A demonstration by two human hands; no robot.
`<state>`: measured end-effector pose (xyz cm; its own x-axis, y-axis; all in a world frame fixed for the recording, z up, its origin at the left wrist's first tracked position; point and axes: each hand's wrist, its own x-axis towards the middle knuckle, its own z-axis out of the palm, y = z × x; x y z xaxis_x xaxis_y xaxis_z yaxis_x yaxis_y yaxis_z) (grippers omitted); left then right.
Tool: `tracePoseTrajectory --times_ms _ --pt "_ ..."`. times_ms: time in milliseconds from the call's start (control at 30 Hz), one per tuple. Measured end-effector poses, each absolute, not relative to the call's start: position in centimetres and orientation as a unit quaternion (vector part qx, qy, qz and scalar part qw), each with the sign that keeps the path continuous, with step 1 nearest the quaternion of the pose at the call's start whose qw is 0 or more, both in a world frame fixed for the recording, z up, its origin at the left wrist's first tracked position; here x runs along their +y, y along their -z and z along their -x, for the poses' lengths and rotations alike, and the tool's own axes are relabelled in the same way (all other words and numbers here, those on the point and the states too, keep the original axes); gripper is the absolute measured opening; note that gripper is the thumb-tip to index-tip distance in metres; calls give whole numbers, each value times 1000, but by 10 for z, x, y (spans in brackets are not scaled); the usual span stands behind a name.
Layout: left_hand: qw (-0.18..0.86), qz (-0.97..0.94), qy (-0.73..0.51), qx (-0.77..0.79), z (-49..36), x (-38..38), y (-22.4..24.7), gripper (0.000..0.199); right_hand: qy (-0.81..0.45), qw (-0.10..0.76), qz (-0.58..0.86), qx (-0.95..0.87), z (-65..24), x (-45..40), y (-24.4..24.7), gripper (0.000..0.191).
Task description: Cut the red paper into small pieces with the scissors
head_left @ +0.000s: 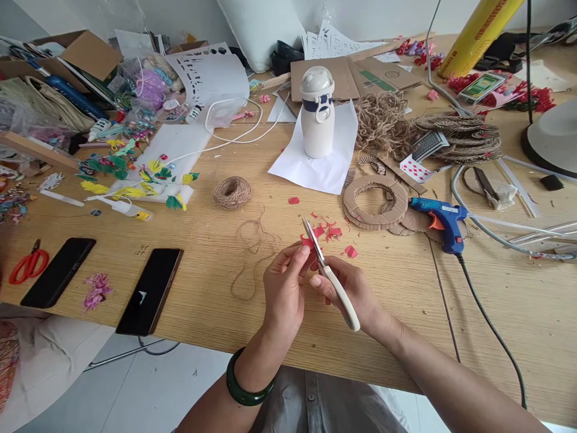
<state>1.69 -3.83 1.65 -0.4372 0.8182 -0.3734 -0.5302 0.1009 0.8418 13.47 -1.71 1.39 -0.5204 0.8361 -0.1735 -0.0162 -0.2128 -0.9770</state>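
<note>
Between the thumb and fingers of my left hand point(285, 288) is a small piece of red paper point(307, 242). My right hand point(354, 291) is closed around the white handle of a pair of scissors point(336, 282), whose blades point up and away, right beside the red paper. Small red scraps point(332, 231) lie on the table just beyond the blades, and a red oval piece point(293, 201) rests a little farther off. A loose length of twine point(252, 252) curls to the left of my hands, leading toward a ball of twine point(232, 192).
A white bottle point(318, 129) stands on a white sheet point(288, 162). On the right are a cardboard ring point(349, 204), a blue glue gun point(444, 219) with its cord, and bundled twine point(383, 123). Two phones point(151, 291) and red-handled scissors point(29, 264) lie on the left.
</note>
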Motion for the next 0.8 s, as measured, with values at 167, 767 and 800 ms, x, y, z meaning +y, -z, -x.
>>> tracePoseTrajectory --times_ms 167,767,800 --pt "513 -121 -660 536 -16 -37 -16 15 -687 312 365 -545 -134 -16 -14 37" --pt "553 -134 -652 501 -2 -36 -17 12 -684 271 387 -555 -135 -15 -19 46" --pt "554 -137 -652 499 -1 -36 -18 11 -683 270 389 -556 -135 -15 -19 46"
